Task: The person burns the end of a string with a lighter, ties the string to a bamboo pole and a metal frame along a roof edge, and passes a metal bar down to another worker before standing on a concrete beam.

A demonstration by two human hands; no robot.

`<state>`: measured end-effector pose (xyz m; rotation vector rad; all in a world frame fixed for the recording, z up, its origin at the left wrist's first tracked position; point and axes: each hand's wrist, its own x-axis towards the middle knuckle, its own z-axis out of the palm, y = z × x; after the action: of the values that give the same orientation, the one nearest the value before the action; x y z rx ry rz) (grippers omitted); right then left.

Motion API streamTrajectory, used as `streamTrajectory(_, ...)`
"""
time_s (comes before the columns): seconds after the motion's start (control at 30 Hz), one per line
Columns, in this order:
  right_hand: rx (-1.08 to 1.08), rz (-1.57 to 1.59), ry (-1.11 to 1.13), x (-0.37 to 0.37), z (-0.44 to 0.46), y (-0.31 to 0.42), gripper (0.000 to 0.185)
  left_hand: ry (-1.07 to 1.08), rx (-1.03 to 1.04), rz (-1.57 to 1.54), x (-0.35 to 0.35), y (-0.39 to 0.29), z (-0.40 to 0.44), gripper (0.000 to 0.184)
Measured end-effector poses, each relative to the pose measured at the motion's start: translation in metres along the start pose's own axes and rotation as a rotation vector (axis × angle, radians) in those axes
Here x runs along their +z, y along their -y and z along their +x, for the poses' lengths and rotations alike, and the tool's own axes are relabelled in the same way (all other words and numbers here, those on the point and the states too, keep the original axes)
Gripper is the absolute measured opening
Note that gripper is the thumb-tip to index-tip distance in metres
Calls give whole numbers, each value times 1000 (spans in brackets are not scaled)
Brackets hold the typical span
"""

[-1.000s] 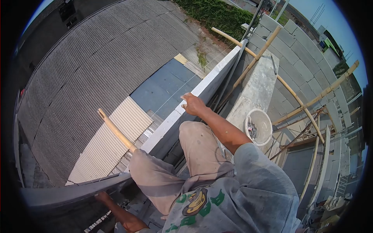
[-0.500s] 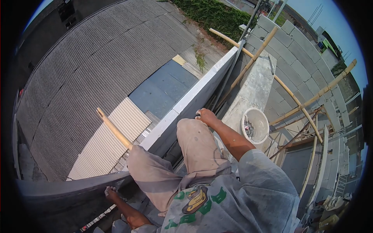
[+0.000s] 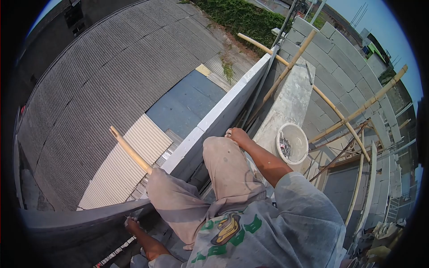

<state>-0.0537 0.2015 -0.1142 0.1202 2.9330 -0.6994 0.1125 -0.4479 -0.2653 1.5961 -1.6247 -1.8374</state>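
My right hand [image 3: 237,136] is beside my raised knee [image 3: 223,154], on the inner side of the white-topped block wall [image 3: 203,125]. Its fingers are curled together, and what they hold is too small to make out. Low at the left, my left hand [image 3: 131,224] is just below the grey ledge [image 3: 89,215], its fingers pinched; anything between them cannot be made out. A white bucket [image 3: 292,143] with small dark and light bits inside stands near my right forearm, on a pale, mortar-stained plank [image 3: 286,102].
Bamboo poles [image 3: 330,107] cross beyond the plank, before a grey block wall [image 3: 344,58]. A short bamboo end [image 3: 129,149] juts out past my other knee. Over the white-topped wall lie a corrugated roof [image 3: 98,89] and a blue panel [image 3: 185,105], lower down.
My right hand has come off the wall's top edge and back to my knee, its fingers closing. My left hand has turned and shifted slightly rightward below the ledge. The view has shifted slightly.
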Motion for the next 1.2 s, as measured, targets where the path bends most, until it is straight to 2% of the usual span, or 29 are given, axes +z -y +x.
streamTrajectory(0.13, 1, -20, 38, 2, 2, -6, 30, 35, -33, -38, 3, 1, 17, 12)
streamTrajectory(0.23, -9, -25, 46, 4, 2, -7, 30, 19, 28, 82, 10, -7, 20, 12)
streamTrajectory(0.33, -26, 7, 52, 7, 1, -5, 30, 40, -18, 241, 8, -10, 24, 13)
streamTrajectory(0.43, -41, -7, 60, 7, 1, -6, 30, -24, -40, 248, 9, -8, 5, 13)
streamTrajectory(0.57, -50, -92, 81, 1, 0, 0, 30, 29, -105, 160, 4, -1, 8, 14)
streamTrajectory(0.73, -70, -48, 64, 10, 2, -11, 30, 19, -146, 150, 7, -1, 7, 15)
streamTrajectory(0.83, -56, -59, 62, 7, 0, -7, 30, -25, -165, 193, 11, -6, -11, 7)
streamTrajectory(0.93, -28, -76, 79, 4, 0, -6, 31, -20, -127, 355, 8, -2, -10, 18)
streamTrajectory(1.2, -88, -71, 64, 17, 5, -18, 28, -96, 117, 781, -2, 1, 40, 29)
